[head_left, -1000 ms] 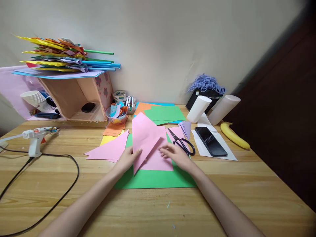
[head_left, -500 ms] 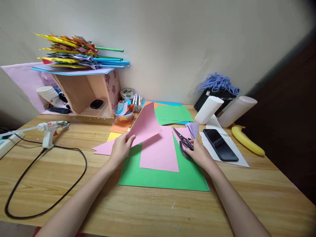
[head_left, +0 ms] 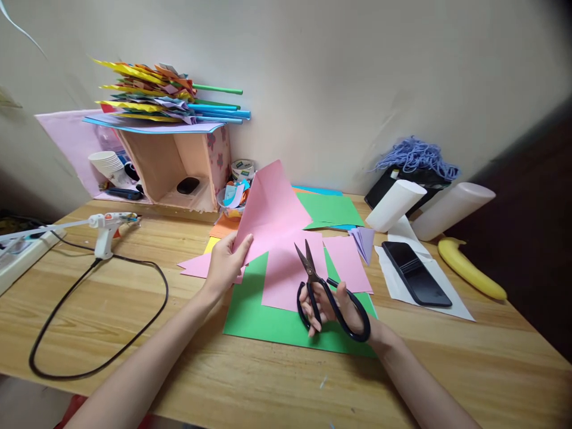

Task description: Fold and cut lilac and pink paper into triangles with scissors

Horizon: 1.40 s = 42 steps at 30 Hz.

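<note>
My left hand (head_left: 227,262) pinches the lower edge of a pink paper sheet (head_left: 273,205), which stands tilted up and has a fold line near its top. My right hand (head_left: 333,307) has its fingers through the black handles of a pair of scissors (head_left: 311,271). The blades are parted and point up and away, a little apart from the raised sheet. Beneath lie a flat pink sheet (head_left: 286,280) and a smaller pink piece (head_left: 347,262) on a green sheet (head_left: 263,325). Pink pointed scraps (head_left: 194,265) lie left of my left hand.
A glue gun (head_left: 105,235) with its looped cable stands at left, before an open box (head_left: 218,167) topped with paper flowers. To the right are folded purple paper (head_left: 363,243), a phone (head_left: 415,274), a banana (head_left: 471,271) and a white roll (head_left: 397,205). Green sheets (head_left: 333,208) lie behind.
My right hand has lifted the scissors off the table and brought them nearer, blades now spread. My left hand has raised the pink sheet more upright. The view has shifted left.
</note>
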### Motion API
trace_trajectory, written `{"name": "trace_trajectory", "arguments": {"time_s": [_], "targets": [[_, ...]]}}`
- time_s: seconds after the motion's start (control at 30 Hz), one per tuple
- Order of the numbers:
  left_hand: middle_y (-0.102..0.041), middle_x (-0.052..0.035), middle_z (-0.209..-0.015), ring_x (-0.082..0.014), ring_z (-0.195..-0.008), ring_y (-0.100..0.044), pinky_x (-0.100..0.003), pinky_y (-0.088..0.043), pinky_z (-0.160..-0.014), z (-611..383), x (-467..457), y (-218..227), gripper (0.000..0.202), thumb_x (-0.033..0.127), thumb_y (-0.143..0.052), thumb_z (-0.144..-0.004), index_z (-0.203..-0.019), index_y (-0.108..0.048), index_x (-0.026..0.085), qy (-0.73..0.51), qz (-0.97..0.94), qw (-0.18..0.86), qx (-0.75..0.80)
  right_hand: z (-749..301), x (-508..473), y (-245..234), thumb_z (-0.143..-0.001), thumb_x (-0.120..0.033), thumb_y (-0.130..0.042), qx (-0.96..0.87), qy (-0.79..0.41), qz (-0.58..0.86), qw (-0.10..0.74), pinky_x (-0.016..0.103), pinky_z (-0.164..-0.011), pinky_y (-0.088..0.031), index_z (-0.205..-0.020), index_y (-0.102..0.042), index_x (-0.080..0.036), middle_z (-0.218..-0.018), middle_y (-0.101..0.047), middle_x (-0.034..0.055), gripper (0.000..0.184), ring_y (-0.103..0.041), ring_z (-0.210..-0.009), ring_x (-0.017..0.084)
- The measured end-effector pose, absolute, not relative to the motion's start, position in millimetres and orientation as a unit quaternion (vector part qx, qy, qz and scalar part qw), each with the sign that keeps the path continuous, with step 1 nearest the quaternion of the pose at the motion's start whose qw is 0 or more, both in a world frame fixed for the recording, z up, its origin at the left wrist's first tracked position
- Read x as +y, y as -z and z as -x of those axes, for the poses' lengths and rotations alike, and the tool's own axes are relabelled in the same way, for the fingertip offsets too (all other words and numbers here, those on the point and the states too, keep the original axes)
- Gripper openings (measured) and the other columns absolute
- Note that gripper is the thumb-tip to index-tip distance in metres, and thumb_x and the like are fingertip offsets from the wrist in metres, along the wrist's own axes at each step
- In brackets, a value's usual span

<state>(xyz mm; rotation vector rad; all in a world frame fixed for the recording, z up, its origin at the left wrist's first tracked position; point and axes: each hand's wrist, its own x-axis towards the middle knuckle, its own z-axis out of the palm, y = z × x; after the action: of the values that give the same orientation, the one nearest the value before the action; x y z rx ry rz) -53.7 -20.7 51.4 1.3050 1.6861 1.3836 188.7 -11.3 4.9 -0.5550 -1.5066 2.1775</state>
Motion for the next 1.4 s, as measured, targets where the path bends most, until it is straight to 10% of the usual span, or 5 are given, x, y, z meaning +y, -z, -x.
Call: {"name": "trace_trajectory", "arguments": {"time_s": [1.4], "targets": [[-0.038, 0.0074, -0.042, -0.0047, -0.032, -0.037, -0.013, -0.029, -0.025, 41.8, -23.6, -47.5, 0.034, 0.045, -0.056, -0.075, -0.06, -0.047, 0.016, -0.473, -0.491, 0.38, 0.625, -184.9, -11.5, -7.4, -0.072, -0.075, -0.032, -0.593, -0.722, 0.288, 0.21, 0.019, -0.038, -0.042, -0.085, -0.044, -0.018, -0.062, -0.037, -0.0056, 0.06, -0.037, -0.04, 0.004]]}}
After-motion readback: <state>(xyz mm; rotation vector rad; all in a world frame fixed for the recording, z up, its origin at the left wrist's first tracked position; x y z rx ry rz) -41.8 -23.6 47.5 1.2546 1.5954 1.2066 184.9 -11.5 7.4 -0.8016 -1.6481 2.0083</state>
